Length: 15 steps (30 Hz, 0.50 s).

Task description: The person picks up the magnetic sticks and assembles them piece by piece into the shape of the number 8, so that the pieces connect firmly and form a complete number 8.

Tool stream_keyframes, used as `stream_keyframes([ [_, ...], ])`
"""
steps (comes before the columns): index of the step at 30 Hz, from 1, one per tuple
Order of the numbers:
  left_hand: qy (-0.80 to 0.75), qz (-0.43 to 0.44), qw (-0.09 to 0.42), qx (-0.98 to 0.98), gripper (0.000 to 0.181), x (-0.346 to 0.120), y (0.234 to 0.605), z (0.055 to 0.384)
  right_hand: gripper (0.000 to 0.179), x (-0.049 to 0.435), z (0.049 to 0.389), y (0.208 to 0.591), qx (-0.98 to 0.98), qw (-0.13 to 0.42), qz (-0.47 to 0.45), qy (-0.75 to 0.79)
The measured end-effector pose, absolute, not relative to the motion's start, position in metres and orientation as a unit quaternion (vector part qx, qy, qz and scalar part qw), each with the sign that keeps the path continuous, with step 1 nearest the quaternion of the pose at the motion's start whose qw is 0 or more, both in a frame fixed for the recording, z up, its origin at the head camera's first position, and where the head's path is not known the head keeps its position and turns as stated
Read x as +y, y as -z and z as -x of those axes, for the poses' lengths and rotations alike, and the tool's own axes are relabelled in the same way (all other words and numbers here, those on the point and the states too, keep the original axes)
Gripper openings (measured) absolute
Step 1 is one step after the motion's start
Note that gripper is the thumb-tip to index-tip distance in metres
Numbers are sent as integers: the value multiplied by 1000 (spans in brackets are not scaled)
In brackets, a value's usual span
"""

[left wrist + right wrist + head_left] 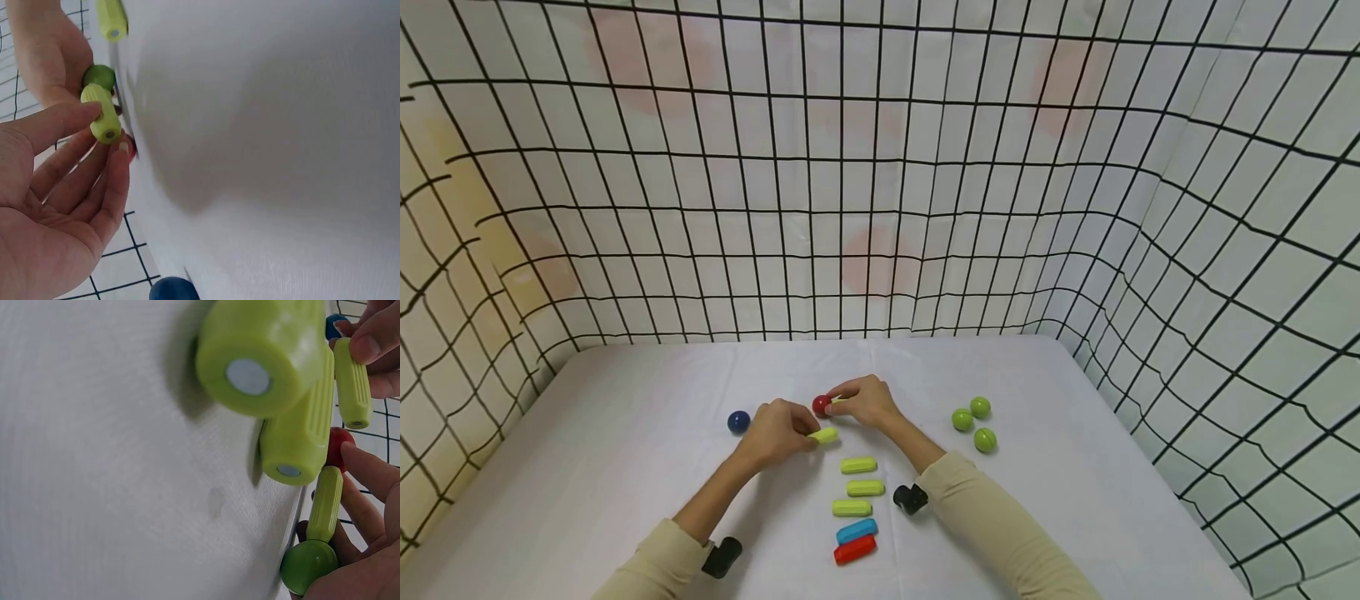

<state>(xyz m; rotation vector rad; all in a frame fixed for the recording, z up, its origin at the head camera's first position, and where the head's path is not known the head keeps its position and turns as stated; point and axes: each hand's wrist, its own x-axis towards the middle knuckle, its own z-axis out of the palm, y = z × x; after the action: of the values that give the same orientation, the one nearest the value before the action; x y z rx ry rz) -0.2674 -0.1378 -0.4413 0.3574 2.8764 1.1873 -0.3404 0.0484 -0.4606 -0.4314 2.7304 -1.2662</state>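
Yellow-green rod (824,435) sits pinched in the left hand's (778,433) fingertips above the white surface (625,467). The right hand (867,402) curls round a small build (red ball (821,405), another rod, a green ball) just beside it.

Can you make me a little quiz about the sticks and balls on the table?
1. True or false: the left hand pinches a yellow-green stick.
2. How many green balls lie together on the person's right side of the table? A) two B) three C) five
3. Fill the gap: in the row of sticks near the sleeves, the one closest to the person is ____.

Key: 1 true. 2 B. 3 red; a blue stick lies just beyond it, then three yellow-green ones. The right hand holds a stick joined to a red ball.
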Motion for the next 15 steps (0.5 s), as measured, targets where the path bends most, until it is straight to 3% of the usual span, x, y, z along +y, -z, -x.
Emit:
stream_keyframes([
  [15, -409, -65, 44, 909, 33, -141, 438, 265, 21, 48, 341, 462, 889, 54, 139, 432],
])
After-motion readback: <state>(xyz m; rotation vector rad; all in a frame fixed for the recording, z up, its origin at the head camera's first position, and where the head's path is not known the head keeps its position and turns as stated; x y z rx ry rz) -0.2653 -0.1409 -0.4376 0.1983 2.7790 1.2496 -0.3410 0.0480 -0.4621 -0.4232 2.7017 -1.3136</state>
